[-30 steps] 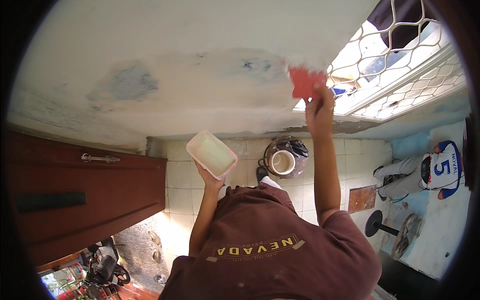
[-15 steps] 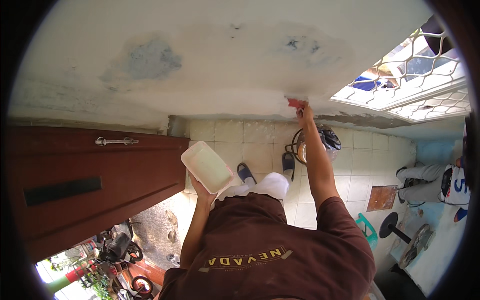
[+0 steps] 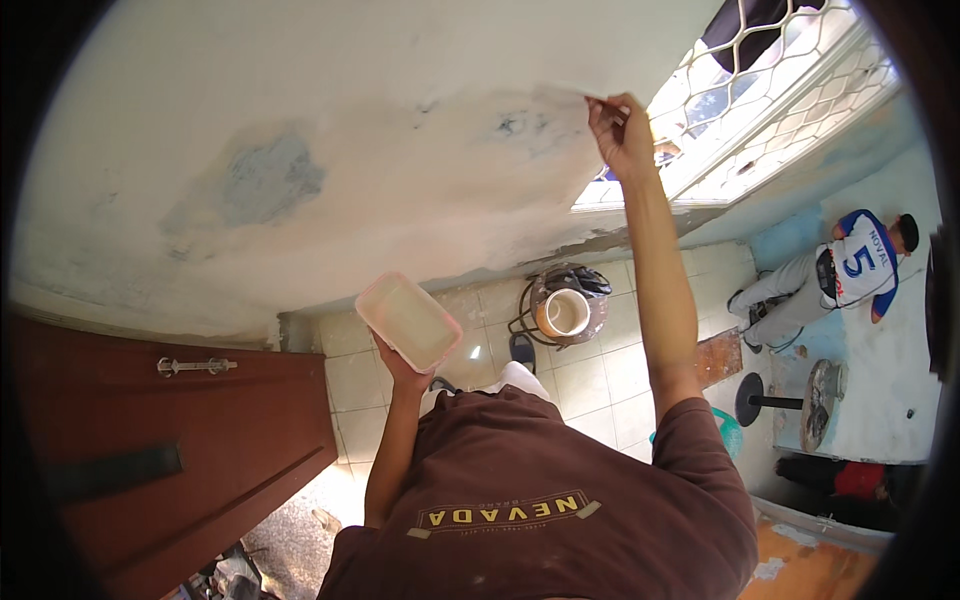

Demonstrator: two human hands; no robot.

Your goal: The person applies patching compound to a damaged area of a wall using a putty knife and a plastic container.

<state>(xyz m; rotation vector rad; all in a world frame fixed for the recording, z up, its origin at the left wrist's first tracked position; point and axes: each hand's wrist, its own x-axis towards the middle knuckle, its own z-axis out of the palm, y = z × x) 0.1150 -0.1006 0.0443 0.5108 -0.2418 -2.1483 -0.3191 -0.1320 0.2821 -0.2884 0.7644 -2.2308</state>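
Right hand (image 3: 618, 130) pinches thin scraper against patched wall (image 3: 300, 130); left hand (image 3: 402, 365) grips tub (image 3: 408, 321) underside.

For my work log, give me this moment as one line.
left hand: holds tray | right hand: raised, presses thin tool on patched wall | bucket on tiled floor

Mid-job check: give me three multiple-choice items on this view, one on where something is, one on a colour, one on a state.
1. Where is the right hand?
A. on the door handle
B. raised against the patched wall
C. in the bucket

2. What colour is the door?
A. reddish-brown
B. white
C. green

3. How is the rectangular container carried?
A. lying on the floor tiles
B. hanging from the window grille
C. held up from below by the left hand

Answers:
1 B, its fingers meet the wall near the window.
2 A, the panel at lower left is reddish-brown.
3 C, the hand props its underside.
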